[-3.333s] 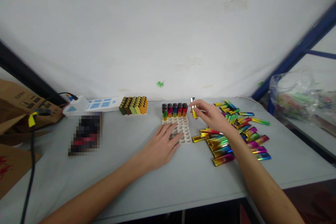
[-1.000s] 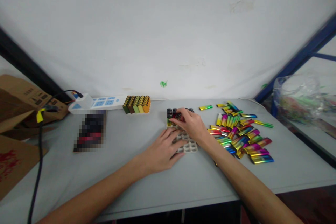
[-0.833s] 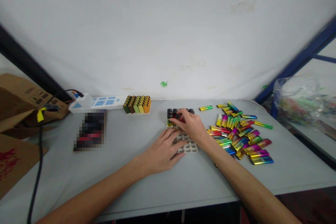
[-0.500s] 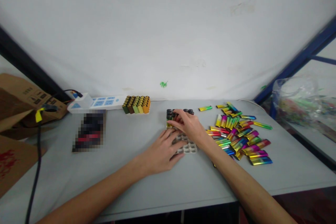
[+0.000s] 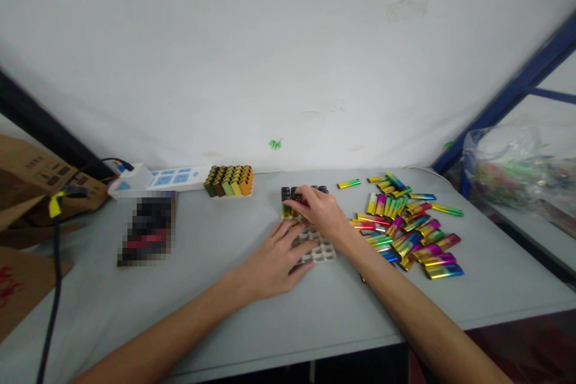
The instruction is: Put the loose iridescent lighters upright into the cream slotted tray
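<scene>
A white tray [image 5: 324, 253] with a grid of small slots lies on the table in front of me. Upright lighters with black tops [image 5: 286, 193] fill its far rows, while its near slots are bare. My left hand [image 5: 279, 258] lies across the tray's left side with fingers spread. Over the far rows, my right hand [image 5: 317, 209] has thumb and index finger closed around the top of a lighter; the fingers partly hide it. To the right of the tray lies a loose pile of shiny, rainbow-coloured lighters [image 5: 409, 243].
Another block of upright lighters [image 5: 228, 181] stands by the wall, beside a white power strip [image 5: 180, 177]. A blurred dark packet [image 5: 148, 231] lies at left. Cardboard boxes [image 5: 27, 186] and a black cable [image 5: 56, 288] are at far left, plastic bags [image 5: 508, 162] at far right.
The view has shifted slightly, moving the scene a little left. My right hand stays at the far rows, its fingers slightly lower over the lighters. My left hand keeps its place on the tray.
</scene>
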`<state>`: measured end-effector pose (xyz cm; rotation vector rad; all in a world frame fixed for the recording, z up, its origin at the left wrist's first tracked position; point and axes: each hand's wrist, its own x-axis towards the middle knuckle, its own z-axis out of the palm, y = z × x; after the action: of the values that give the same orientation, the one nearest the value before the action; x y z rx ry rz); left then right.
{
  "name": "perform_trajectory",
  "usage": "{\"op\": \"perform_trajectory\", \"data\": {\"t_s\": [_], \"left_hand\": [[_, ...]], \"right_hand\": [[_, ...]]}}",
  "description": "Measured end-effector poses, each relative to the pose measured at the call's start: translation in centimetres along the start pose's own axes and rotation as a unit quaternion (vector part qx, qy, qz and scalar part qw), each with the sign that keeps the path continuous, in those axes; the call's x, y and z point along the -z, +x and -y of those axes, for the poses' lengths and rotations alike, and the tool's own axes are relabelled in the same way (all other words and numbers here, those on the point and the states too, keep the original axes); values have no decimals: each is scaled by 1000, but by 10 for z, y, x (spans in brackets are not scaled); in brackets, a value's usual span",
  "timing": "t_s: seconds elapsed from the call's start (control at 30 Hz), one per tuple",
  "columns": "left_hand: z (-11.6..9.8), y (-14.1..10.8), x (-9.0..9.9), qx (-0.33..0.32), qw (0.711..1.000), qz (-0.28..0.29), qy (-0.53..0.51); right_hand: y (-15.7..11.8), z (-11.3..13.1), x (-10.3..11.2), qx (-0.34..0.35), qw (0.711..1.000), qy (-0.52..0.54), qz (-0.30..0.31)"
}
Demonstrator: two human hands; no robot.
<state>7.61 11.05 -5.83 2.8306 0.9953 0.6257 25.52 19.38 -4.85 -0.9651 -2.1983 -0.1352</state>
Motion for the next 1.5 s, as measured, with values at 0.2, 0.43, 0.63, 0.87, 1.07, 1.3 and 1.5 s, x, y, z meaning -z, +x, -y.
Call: {"op": "perform_trajectory", "data": {"t_s": [0.2,0.43,0.63,0.87,1.07,1.3,1.5], "left_hand": [[0,0,1,1,1000,9,-6],[2,-1,0,-8,1000,5,-3],[5,-2,0,-17,1000,-7,2],[9,-4,-1,-19,1000,-9,-13],[13,-4,1,-25,999,-5,-30],[16,-4,1,-39,999,-15,-33],[16,-5,-1,-30,999,-7,-37]], "right_hand": [[-1,-1,3,-15,999,20,24],[0,-5,13,-29,999,18,-13],[-12,-81,50,-116,989,-62,-71],[-50,-153,50,-99,983,-78,129],[-40,-136,36,-113,977,-99,153],[-28,-115,53,-107,994,-33,0],[-13,-80,78,-192,956,177,-135]]}}
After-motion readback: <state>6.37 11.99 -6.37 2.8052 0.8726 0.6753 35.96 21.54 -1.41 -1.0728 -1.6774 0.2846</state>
